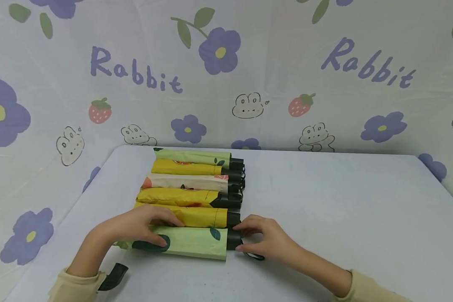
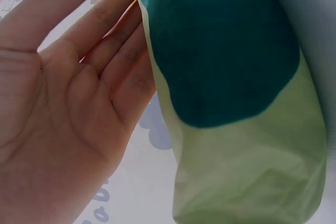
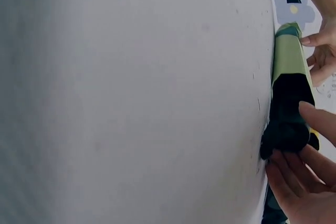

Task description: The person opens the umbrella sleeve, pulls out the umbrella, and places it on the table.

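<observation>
Nearest the front edge of the row lies a folded light-green umbrella (image 1: 196,243) with dark leaf prints. My left hand (image 1: 136,226) grips its left part, thumb on the dark leaf and fingers along the far side. The left wrist view shows that palm (image 2: 63,108) beside the green cover (image 2: 236,166). At the other end, my right hand (image 1: 268,239) holds the black handle (image 1: 233,240) between thumb and fingers; a strap loop hangs under it. In the right wrist view the fingers of the right hand (image 3: 310,182) are round the handle's end (image 3: 289,124). A yellow umbrella (image 1: 207,217) lies directly behind.
Farther back, more folded umbrellas lie side by side: yellow (image 1: 177,197), cream (image 1: 192,183), another yellow (image 1: 185,167) and light green (image 1: 200,156), black handles to the right. They rest on a white table (image 1: 343,209) before a printed cloth (image 1: 279,63). A black strip hangs by the left sleeve.
</observation>
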`<action>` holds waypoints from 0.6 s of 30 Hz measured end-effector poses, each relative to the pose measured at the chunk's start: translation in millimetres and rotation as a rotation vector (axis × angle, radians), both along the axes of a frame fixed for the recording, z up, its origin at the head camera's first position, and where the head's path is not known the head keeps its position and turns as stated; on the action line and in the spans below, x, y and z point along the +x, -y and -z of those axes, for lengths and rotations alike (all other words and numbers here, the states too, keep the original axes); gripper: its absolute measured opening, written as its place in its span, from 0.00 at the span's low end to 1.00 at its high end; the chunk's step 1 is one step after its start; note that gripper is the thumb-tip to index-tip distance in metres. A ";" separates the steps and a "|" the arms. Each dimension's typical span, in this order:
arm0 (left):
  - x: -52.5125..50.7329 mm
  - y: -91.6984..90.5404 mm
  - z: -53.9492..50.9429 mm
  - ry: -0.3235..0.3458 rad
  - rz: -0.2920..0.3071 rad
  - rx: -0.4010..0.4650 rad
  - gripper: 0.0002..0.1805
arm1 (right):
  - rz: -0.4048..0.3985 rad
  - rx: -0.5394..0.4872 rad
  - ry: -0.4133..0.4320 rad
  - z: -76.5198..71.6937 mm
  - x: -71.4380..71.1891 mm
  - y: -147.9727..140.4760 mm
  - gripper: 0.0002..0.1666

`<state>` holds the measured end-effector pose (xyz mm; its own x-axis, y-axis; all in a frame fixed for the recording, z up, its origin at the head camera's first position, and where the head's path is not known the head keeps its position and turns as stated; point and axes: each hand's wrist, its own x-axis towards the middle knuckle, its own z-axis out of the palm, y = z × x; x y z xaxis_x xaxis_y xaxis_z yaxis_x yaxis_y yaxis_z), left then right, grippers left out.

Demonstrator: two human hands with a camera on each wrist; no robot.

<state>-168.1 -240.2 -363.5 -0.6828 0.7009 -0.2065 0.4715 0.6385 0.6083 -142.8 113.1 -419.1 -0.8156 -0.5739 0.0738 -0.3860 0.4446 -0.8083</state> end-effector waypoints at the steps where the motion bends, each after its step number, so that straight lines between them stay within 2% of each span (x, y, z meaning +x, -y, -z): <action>1: 0.1 0.0 -0.1 0.001 0.000 0.000 0.25 | 0.006 0.003 -0.005 -0.3 0.4 0.8 0.23; 11: 0.1 -1.0 2.1 0.022 0.012 -0.013 0.28 | 0.054 0.037 -0.057 1.0 1.8 7.7 0.21; 18: 4.8 -5.1 -0.3 0.009 0.033 -0.030 0.31 | 0.085 -0.003 -0.025 1.2 3.3 8.9 0.18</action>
<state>-163.4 -235.1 -363.2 -0.6574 0.7164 -0.2338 0.4875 0.6409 0.5929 -139.5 104.2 -420.2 -0.8593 -0.5023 0.0962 -0.3669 0.4744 -0.8002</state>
